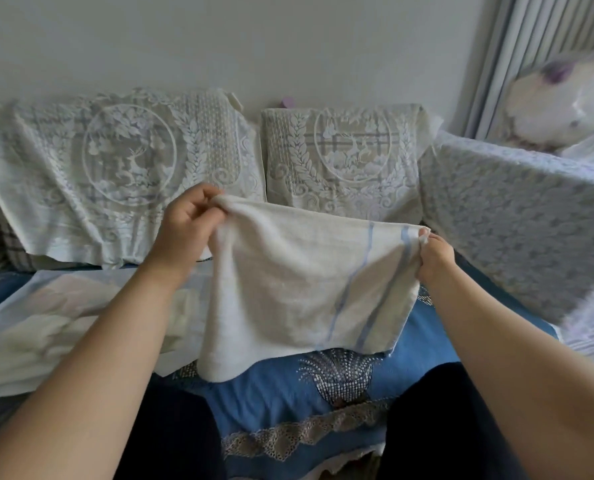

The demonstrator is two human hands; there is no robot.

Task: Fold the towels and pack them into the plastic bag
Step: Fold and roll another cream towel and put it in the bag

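The white towel (302, 275) with blue stripes hangs doubled above the blue sofa seat (281, 386), left hand (188, 223) and right hand (434, 254) each pinching a top corner; folding is underway, next halve it again, then reach the plastic bag (46, 327) lying left

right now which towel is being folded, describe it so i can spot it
Above the blue sofa cover, both hands stretch a white towel by its top corners: left hand, right hand. Two pale blue stripes near its right edge distinguish it from the plain towels in the plastic bag.
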